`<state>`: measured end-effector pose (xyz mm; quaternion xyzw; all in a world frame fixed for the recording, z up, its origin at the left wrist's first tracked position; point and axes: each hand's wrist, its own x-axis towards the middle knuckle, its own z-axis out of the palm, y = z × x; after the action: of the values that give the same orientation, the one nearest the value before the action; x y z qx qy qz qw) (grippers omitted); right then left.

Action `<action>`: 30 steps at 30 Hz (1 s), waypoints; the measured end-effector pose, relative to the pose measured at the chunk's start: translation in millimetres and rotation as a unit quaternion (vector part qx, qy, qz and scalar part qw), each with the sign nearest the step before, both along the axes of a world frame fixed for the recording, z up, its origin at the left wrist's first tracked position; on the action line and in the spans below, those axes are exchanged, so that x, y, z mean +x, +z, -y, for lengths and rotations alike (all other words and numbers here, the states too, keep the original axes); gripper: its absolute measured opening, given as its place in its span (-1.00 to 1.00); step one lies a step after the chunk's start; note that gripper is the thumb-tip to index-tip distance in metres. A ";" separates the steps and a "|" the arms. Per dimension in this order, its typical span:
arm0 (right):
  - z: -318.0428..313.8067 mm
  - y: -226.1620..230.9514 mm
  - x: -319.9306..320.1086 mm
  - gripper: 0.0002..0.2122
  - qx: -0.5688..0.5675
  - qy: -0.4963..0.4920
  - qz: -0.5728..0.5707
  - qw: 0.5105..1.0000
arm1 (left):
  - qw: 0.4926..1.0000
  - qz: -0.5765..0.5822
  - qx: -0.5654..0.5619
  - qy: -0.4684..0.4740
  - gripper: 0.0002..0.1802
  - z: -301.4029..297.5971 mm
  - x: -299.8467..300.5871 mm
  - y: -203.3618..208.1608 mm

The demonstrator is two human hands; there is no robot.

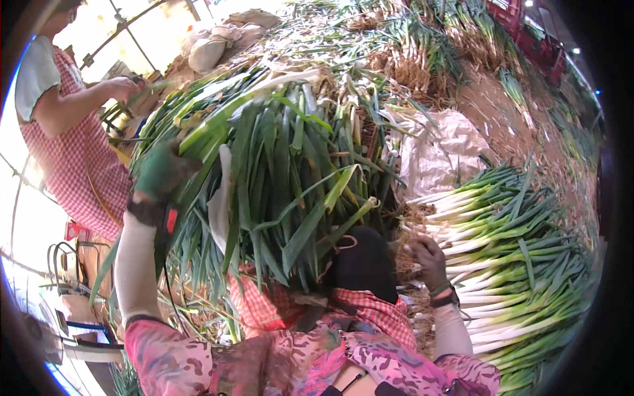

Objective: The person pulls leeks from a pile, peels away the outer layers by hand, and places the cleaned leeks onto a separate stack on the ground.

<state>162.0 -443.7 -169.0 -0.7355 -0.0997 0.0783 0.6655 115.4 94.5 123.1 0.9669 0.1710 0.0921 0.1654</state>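
Note:
A large heap of green onions (264, 165) lies in front of me, its long dark leaves hanging over my lap. My left hand (158, 173), in a green glove and blurred, is closed around green onion leaves at the heap's left side. A pale withered leaf (220, 198) hangs beside it. To my right, cleaned green onions (489, 264) lie in a long row, white stalks toward me and leaves outward. My right hand (428, 264), in a dark glove, is at their brown roots (411, 247), fingers bent and somewhat apart; I see nothing in it.
At the left stands another person (72, 145) in a checked apron, hands near the heap's far end. A whitish sack (439, 148) lies beyond the row. More green onion bundles (422, 59) lie farther back. A metal-framed seat (72, 264) stands at the left.

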 end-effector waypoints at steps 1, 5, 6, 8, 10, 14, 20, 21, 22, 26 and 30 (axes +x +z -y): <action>-19.7 13.4 7.0 -0.78 -0.019 0.076 0.078 0.994 | 1.000 0.016 -0.009 0.001 -0.64 3.2 -22.7 -4.0; -116.7 102.2 -2.2 -0.74 0.154 0.254 -0.061 0.953 | 0.994 0.049 0.078 0.055 -0.61 70.5 -115.2 -13.1; -137.3 108.0 -4.7 -0.71 0.249 0.289 -0.179 0.907 | 0.994 0.023 0.070 0.085 -0.58 77.0 -143.4 -25.3; -186.5 108.2 -5.4 -0.58 0.205 0.390 -0.122 0.889 | 0.989 0.026 0.092 0.110 -0.56 108.0 -188.1 -48.1; -225.7 118.7 -17.1 -0.60 0.210 0.412 -0.140 0.875 | 0.990 -0.001 0.054 0.127 -0.52 143.4 -217.9 -62.5; -280.2 78.1 -24.2 -0.69 0.194 0.269 0.435 0.837 | 0.966 -0.147 -0.188 0.098 -0.33 176.6 -240.8 -76.7; -281.7 79.8 -45.8 -0.64 0.294 0.341 -0.082 0.889 | 0.909 0.023 -0.412 0.053 -0.52 94.1 -204.8 -116.3; -272.7 98.5 -50.8 -0.60 0.286 0.352 -0.212 0.866 | 0.903 0.039 -0.428 0.021 -0.57 86.6 -180.0 -112.7; -265.6 108.7 -54.2 -0.56 0.274 0.358 -0.338 0.826 | 0.896 0.056 -0.441 -0.010 -0.61 82.4 -156.1 -106.8; -249.7 121.7 -73.9 -0.52 0.168 0.353 -0.102 0.915 | 0.908 0.078 -0.404 -0.083 -0.62 66.5 -63.1 -123.9; -230.7 133.6 -91.0 -0.52 0.216 0.324 -0.050 0.920 | 0.922 0.065 -0.374 -0.079 -0.61 53.7 -35.1 -133.7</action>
<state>71.0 -213.0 -35.4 -0.4963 -0.3141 0.3027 0.7506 80.2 40.8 -10.7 0.8368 0.1054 0.0706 0.5326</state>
